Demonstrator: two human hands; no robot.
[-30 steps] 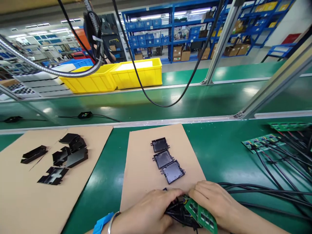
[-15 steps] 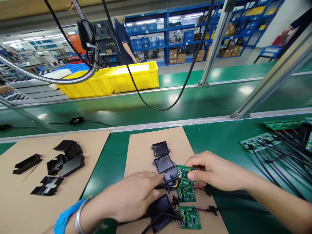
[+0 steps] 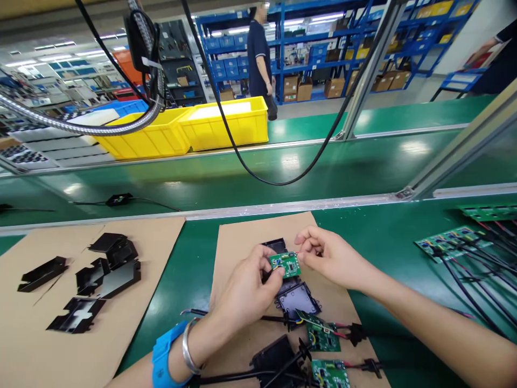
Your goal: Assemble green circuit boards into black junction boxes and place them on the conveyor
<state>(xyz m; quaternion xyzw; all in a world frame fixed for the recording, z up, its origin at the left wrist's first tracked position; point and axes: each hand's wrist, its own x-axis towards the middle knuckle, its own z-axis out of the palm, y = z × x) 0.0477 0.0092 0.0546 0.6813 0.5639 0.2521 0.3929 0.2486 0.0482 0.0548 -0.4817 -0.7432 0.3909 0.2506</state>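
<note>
Both my hands hold one small green circuit board (image 3: 286, 264) above a cardboard sheet (image 3: 242, 237). My left hand (image 3: 248, 285) pinches its left edge and my right hand (image 3: 327, 256) pinches its right edge. Under the board lie black plastic case halves: one (image 3: 277, 245) partly hidden behind it, another (image 3: 298, 299) just in front. Nearer me on the sheet lie two more green boards (image 3: 321, 337) (image 3: 329, 373) with black and red cables, and a black case (image 3: 277, 355).
A second cardboard sheet (image 3: 153, 237) at the left carries several black flat pieces (image 3: 107, 264). Wired green boards (image 3: 452, 240) and black cables lie at the right. Yellow bins (image 3: 226, 124) stand beyond the green belt. A person (image 3: 258, 48) stands by blue shelves.
Both hands have moved up and away from me, lifting one green board from the wired bundle to over the far case halves. The other boards now lie on the sheet.
</note>
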